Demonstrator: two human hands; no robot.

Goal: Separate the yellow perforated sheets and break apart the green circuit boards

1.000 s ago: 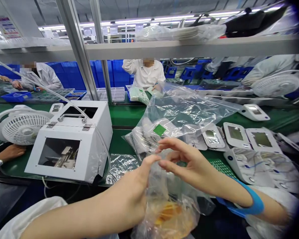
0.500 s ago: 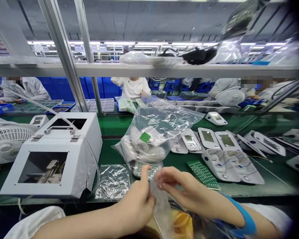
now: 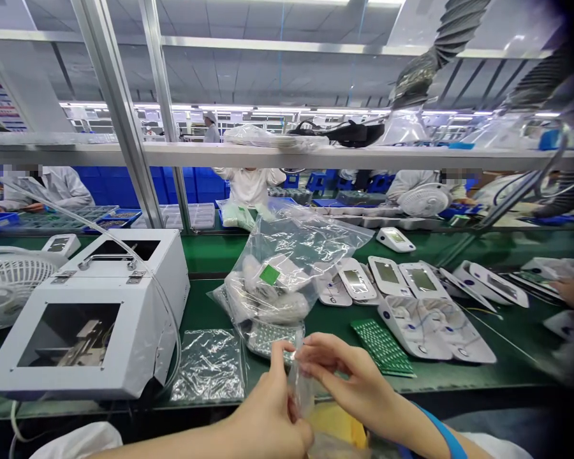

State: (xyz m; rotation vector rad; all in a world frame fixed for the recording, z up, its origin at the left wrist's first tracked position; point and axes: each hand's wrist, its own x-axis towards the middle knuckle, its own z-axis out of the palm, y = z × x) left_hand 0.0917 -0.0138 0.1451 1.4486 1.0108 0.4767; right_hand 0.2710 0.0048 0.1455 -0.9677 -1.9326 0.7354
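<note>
Low in the middle, my left hand (image 3: pixel 280 405) is closed on a clear plastic bag (image 3: pixel 305 392), index finger bent upward. Opposite it, my right hand (image 3: pixel 351 379) pinches the top of the same bag between thumb and fingers; a blue band circles that wrist. Whether the bag contains anything, I cannot make out. Something yellow (image 3: pixel 337 421) shows below it, partly hidden. Just beyond my hands, a large clear bag (image 3: pixel 310 233) holds bundled white parts and a panel of small boards, with a green square (image 3: pixel 268 275) on top.
Left stand a white test box (image 3: pixel 9 376) and a fan (image 3: pixel 4 287). A flat clear bag (image 3: pixel 208 366) lies beside the box. To the right are a green board panel (image 3: pixel 382 347), open white housings (image 3: pixel 421 331) and several screen units (image 3: pixel 356 280). Another person's hand (image 3: pixel 571 290) appears at far right.
The view has tilted up and shifted right, so the bench sits lower and further left. Both hands keep hold of the plastic bag. Another person's hand has come in at the right edge.
</note>
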